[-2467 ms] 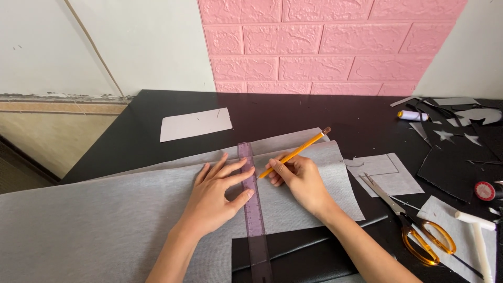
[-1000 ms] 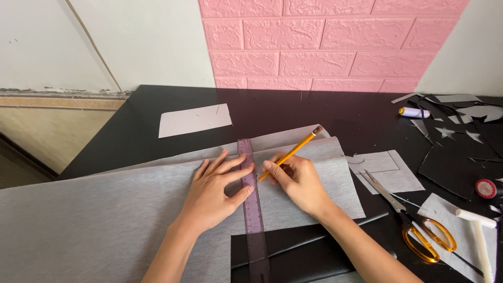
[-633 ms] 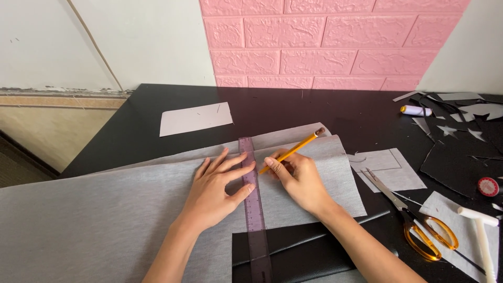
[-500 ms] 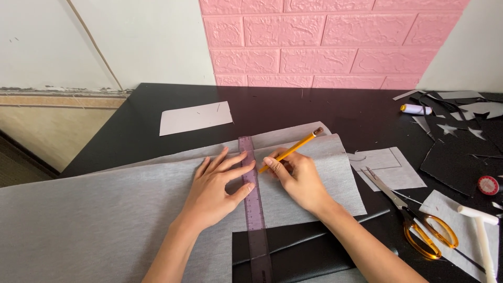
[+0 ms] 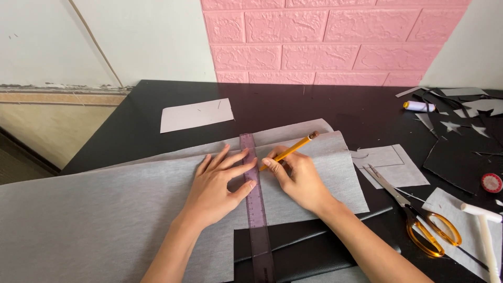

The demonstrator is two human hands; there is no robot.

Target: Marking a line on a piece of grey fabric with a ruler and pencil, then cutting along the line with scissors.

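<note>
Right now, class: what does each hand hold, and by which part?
Right hand pinches the yellow pencil near its tip. Left hand holds nothing; it presses flat on the purple ruler.

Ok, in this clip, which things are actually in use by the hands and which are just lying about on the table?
In use:
left hand pressing the purple ruler
right hand holding the yellow pencil
grey fabric under the ruler

Lying about:
scissors
thread spool
white paper sheet
black cut pieces
red round item
</note>
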